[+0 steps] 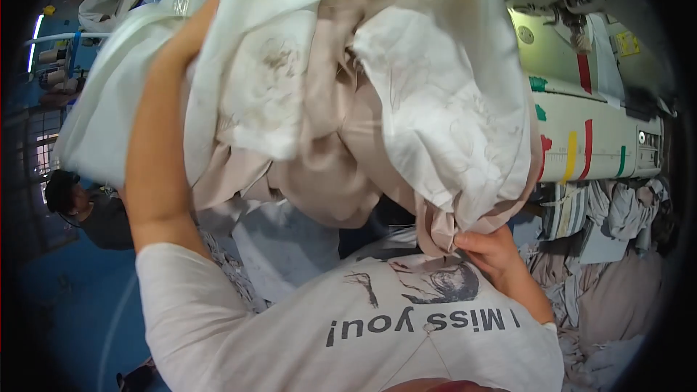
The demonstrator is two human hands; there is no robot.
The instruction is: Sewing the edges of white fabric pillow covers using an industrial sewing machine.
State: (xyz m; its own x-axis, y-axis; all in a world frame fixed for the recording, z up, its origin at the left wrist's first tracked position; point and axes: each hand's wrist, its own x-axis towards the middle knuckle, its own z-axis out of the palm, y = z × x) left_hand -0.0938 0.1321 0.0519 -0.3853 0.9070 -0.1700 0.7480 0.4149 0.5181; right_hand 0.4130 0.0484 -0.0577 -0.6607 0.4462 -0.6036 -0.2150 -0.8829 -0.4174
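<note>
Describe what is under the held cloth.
Beneath the lower edge of the cloth, pale grey fabric and the person's T-shirt show partly. It covers the fingertips of the left hand; whatever lies fully underneath cannot be seen.

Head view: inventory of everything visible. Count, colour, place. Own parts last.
fabric bundle: layers overlap, count unclear; white and beige, dark marks; centre to top
sewing machine: 1, pale green-white, right
tape strips: several; red, yellow, green; on the machine
cloth heap: many pieces, mostly beige and white, lower right
other person: 1, dark clothing, left
light tube: 1, white, upper left
floor: 1, blue, lower left
background clutter: too blurred to count, upper left
T-shirt: 1, white, dark print, bottom
left grip: 1, bare, upper left, fingers hidden
right grip: 1, bare, lower right, pinching beige edge
</note>
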